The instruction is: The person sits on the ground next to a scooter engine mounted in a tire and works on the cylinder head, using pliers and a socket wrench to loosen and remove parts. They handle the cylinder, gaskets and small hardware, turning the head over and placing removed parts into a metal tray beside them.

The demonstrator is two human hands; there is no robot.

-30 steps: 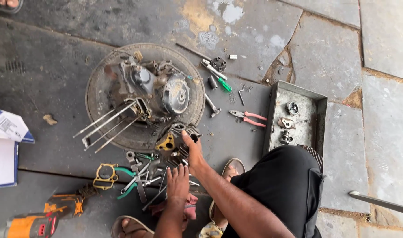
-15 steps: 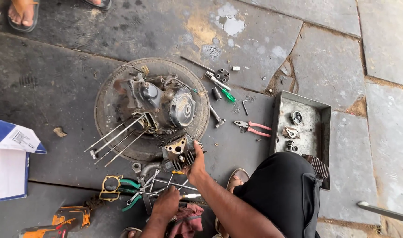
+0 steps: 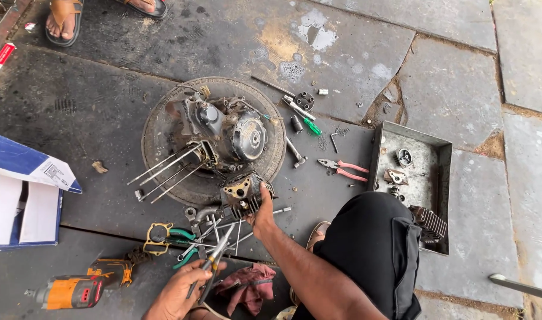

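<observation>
The engine lies on its side on an old tyre, which rests flat on the dark stone floor; long bare studs stick out of the engine toward the lower left. The finned cylinder head sits at the tyre's near edge, just below the engine, and the right hand has its fingers curled over the near side of it, thumb pointing up along its right edge. A metal tray stands to the right on the floor, with small parts in it and a ribbed piece at its near end, beside the person's black-clad knee. At the left edge is an open blue and white carton. An orange power tool lies at the lower left, near the left hand, whose fingers are wrapped round the handles of a pair of pliers that point up toward the cylinder head. A reddish rag lies just right of that hand. Pink-handled pliers rest between tyre and tray; a green-handled screwdriver lies above them. Loose spanners and a brass-coloured gasket are scattered below the tyre. Another person's sandalled feet show at the top left
</observation>
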